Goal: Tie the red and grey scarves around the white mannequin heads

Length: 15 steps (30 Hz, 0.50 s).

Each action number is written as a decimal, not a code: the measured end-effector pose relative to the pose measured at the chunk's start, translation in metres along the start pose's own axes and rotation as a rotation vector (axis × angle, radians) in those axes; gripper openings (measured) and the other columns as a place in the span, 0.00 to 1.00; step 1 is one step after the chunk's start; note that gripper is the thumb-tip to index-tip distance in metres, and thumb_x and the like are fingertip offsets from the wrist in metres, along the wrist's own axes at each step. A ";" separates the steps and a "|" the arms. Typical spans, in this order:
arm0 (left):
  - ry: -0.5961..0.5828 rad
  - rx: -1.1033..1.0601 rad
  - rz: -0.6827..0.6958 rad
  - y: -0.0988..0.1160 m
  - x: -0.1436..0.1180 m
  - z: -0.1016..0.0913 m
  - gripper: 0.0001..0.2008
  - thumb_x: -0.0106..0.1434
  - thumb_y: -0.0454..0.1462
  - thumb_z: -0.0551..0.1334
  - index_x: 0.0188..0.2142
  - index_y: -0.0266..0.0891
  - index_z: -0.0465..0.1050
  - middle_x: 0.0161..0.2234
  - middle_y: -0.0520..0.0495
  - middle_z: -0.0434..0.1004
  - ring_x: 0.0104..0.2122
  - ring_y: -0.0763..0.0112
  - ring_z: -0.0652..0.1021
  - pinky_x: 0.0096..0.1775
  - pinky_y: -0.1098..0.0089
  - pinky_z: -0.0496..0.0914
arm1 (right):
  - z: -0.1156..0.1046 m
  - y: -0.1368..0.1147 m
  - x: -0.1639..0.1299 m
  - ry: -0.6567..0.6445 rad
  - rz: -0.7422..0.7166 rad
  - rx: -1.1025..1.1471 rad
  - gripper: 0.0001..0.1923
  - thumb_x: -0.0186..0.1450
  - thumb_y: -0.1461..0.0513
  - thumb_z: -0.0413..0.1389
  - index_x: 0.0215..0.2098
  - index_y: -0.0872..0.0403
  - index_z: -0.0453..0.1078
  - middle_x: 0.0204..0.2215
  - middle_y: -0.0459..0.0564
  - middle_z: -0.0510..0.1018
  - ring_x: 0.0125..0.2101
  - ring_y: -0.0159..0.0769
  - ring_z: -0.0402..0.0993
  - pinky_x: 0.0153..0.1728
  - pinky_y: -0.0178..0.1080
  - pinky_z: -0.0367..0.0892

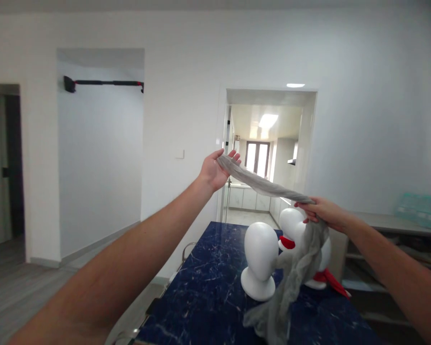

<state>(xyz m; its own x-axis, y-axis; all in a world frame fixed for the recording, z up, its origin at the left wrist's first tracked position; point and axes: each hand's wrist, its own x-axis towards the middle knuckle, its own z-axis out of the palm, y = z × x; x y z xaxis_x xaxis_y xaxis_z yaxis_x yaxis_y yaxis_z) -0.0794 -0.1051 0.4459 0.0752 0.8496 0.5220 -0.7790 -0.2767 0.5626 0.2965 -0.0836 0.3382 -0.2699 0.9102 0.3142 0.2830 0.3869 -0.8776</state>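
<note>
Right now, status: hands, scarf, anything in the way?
Left hand raised, grey scarf against palm. Right hand lower, gripping it. Span sags slightly between; loose length partly blocks view of white mannequin heads.

Sheer, crinkled cloth of a grey scarf (262,184), smooth matt white mannequin head (260,249), soft red cloth (288,243), polished, marble-veined blue counter (194,278), smooth matt wall (187,86).

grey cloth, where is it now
In the head view, the grey cloth is right of centre, running between the left hand and the right hand, its loose length hanging beside the nearest white mannequin head, over the blue table.
</note>
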 end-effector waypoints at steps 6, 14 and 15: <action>0.061 -0.085 -0.069 -0.036 0.025 -0.032 0.17 0.72 0.37 0.57 0.55 0.28 0.71 0.42 0.35 0.84 0.41 0.60 0.85 0.50 0.59 0.79 | -0.048 0.031 -0.006 -0.157 0.088 0.118 0.17 0.68 0.49 0.63 0.34 0.54 0.73 0.15 0.33 0.58 0.14 0.23 0.51 0.33 0.42 0.77; 0.268 -0.178 -0.202 -0.098 0.066 -0.093 0.18 0.70 0.40 0.59 0.55 0.30 0.71 0.44 0.34 0.83 0.40 0.54 0.85 0.44 0.58 0.80 | -0.015 0.143 0.006 -0.140 -0.045 0.788 0.14 0.64 0.53 0.66 0.35 0.53 0.71 0.17 0.32 0.57 0.14 0.21 0.46 0.25 0.30 0.70; 0.308 -0.177 -0.209 -0.108 0.068 -0.102 0.17 0.70 0.40 0.59 0.55 0.31 0.71 0.43 0.35 0.83 0.39 0.55 0.85 0.43 0.58 0.79 | -0.003 0.152 0.008 -0.088 -0.077 0.852 0.13 0.63 0.55 0.67 0.35 0.53 0.70 0.18 0.33 0.58 0.15 0.22 0.49 0.25 0.29 0.69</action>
<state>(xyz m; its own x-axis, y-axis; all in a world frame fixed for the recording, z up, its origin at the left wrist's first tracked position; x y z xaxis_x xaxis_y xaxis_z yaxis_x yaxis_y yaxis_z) -0.0537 0.0284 0.3550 0.0745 0.9814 0.1769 -0.8638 -0.0251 0.5033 0.3405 -0.0172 0.2081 -0.3401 0.8576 0.3857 -0.5167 0.1722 -0.8387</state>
